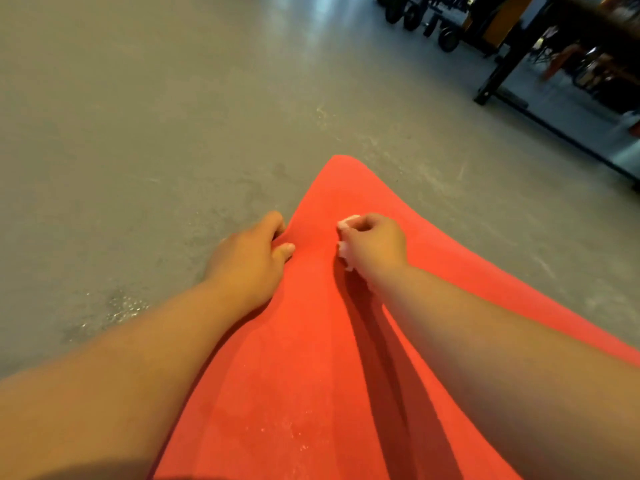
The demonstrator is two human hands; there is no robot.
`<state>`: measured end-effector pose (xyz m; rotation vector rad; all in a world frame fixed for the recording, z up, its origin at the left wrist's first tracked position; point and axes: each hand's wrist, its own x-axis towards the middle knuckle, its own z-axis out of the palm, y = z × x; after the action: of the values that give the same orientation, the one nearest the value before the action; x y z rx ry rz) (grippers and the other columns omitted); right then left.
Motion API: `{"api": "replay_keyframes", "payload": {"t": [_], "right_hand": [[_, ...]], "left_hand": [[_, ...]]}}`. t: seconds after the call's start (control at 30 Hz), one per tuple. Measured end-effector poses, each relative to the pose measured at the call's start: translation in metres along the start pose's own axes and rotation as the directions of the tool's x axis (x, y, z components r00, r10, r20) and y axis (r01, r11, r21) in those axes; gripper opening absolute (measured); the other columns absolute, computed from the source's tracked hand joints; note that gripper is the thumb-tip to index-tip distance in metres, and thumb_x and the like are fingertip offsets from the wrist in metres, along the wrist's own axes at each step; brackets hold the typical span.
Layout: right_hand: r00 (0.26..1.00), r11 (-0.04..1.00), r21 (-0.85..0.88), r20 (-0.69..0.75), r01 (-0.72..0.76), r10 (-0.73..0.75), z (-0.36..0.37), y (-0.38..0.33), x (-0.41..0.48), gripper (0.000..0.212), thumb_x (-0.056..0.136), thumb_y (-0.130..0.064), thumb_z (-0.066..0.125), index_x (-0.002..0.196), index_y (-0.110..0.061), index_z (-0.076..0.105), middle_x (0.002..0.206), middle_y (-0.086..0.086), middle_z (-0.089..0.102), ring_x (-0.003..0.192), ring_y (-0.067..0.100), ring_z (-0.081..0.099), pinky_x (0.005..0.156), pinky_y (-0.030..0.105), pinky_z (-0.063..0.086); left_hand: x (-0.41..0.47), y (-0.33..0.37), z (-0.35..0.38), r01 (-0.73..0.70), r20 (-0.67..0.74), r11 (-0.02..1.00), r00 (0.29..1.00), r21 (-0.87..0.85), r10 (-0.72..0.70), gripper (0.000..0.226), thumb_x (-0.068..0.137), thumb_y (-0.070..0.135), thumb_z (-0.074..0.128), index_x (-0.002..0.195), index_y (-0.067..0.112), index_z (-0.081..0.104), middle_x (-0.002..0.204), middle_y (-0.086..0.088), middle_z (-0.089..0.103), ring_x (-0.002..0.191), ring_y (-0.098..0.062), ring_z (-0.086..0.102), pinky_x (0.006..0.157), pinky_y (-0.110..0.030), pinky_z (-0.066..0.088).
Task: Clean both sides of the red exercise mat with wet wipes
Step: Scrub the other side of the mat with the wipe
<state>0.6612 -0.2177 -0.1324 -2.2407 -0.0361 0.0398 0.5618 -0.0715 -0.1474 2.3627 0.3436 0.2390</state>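
The red exercise mat point(311, 358) runs from the bottom of the view to a raised, rounded corner near the middle, lifted off the grey floor. My left hand point(249, 258) grips the mat's left edge, fingers curled under it and thumb on top. My right hand point(375, 242) is curled round a crumpled white wet wipe point(346, 237) that sticks out past the fingers, just above the mat's surface. Whether the wipe touches the mat is unclear. A few pale specks lie on the mat near the bottom.
Grey concrete floor point(138, 150) spreads to the left and ahead, with a wet-looking patch point(121, 306) at the left. Black racks and wheeled gym equipment point(450, 26) stand at the top right, with a black frame base point(491, 88) on the floor.
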Motion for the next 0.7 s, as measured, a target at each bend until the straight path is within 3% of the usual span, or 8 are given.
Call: {"api": "replay_keyframes", "payload": {"t": [0.07,0.13,0.23,0.3,0.4,0.47,0.53,0.7], "right_hand": [[0.922,0.931,-0.081,0.189,0.357,-0.337,0.020,-0.018,-0.028,0.019,0.078,-0.005,0.063,0.069,-0.020,0.060,0.065,0.001,0.063,0.060,0.014,0.058,0.057,0.026,0.043],[0.873,0.842,-0.232,0.155,0.488,-0.463,0.019,-0.016,-0.018,0.015,0.074,0.002,0.061,0.076,-0.013,0.065,0.081,0.008,0.067,0.080,0.021,0.058,0.069,0.024,0.037],[0.988,0.955,-0.279,-0.087,0.098,-0.127,-0.003,0.003,0.035,0.016,0.081,0.000,0.055,0.079,-0.010,0.068,0.098,0.013,0.070,0.094,0.026,0.063,0.078,0.023,0.042],[0.989,0.936,-0.322,-0.096,-0.141,0.115,-0.005,0.002,0.059,0.018,0.088,-0.010,0.052,0.084,-0.013,0.069,0.094,0.006,0.073,0.093,0.029,0.065,0.078,0.028,0.049],[0.998,0.973,-0.224,0.020,0.062,-0.059,0.026,-0.031,0.060,0.018,0.085,-0.013,0.062,0.068,-0.018,0.066,0.043,-0.013,0.057,0.056,0.005,0.057,0.056,0.021,0.043],[0.923,0.898,-0.266,0.259,0.352,-0.285,0.046,-0.050,0.037,0.014,0.083,-0.014,0.066,0.072,-0.018,0.073,0.053,-0.011,0.064,0.055,-0.003,0.056,0.052,0.015,0.035],[0.900,0.831,-0.361,0.276,0.423,-0.338,0.055,-0.042,0.040,0.012,0.085,-0.014,0.065,0.088,-0.014,0.076,0.085,0.005,0.074,0.082,0.012,0.066,0.061,0.021,0.035],[0.976,0.867,-0.486,-0.220,-0.112,0.002,0.019,0.001,0.086,0.027,0.093,-0.017,0.051,0.108,-0.004,0.069,0.114,0.018,0.066,0.107,0.031,0.062,0.085,0.034,0.049]], "left_hand": [[0.003,-0.003,0.002,0.035,0.020,0.999,0.999,-0.025,-0.035,0.019,0.092,0.037,0.056,0.105,0.024,0.053,0.109,-0.009,0.066,0.100,-0.035,0.060,0.080,-0.042,0.048],[0.002,-0.005,0.001,0.029,0.018,0.996,0.999,-0.078,-0.028,0.023,0.090,0.040,0.053,0.109,0.028,0.056,0.109,-0.006,0.068,0.101,-0.033,0.061,0.083,-0.044,0.049],[0.000,-0.005,0.000,0.015,0.008,0.997,1.000,-0.082,-0.014,0.023,0.094,0.032,0.054,0.115,0.027,0.059,0.110,-0.006,0.069,0.101,-0.032,0.062,0.083,-0.043,0.050],[0.001,-0.006,0.001,0.008,-0.007,0.997,1.000,-0.070,-0.009,0.023,0.095,0.031,0.053,0.117,0.027,0.059,0.113,-0.006,0.068,0.103,-0.031,0.061,0.084,-0.042,0.049],[0.001,-0.007,0.004,-0.008,-0.028,0.999,1.000,-0.044,0.007,0.020,0.095,0.029,0.052,0.113,0.023,0.060,0.110,-0.007,0.066,0.105,-0.032,0.058,0.085,-0.042,0.047],[-0.001,-0.005,0.004,0.014,-0.064,0.992,0.998,0.125,-0.006,0.020,0.096,0.031,0.049,0.108,0.020,0.062,0.108,-0.006,0.059,0.106,-0.031,0.051,0.086,-0.039,0.043],[-0.003,-0.003,0.005,0.057,-0.076,0.965,0.996,0.257,-0.039,0.025,0.097,0.033,0.044,0.110,0.020,0.061,0.109,-0.005,0.052,0.107,-0.028,0.045,0.087,-0.039,0.038],[-0.005,-0.002,0.004,0.042,-0.055,0.972,0.998,0.231,-0.030,0.027,0.099,0.034,0.041,0.116,0.021,0.057,0.110,-0.004,0.051,0.107,-0.026,0.048,0.088,-0.038,0.037]]}}
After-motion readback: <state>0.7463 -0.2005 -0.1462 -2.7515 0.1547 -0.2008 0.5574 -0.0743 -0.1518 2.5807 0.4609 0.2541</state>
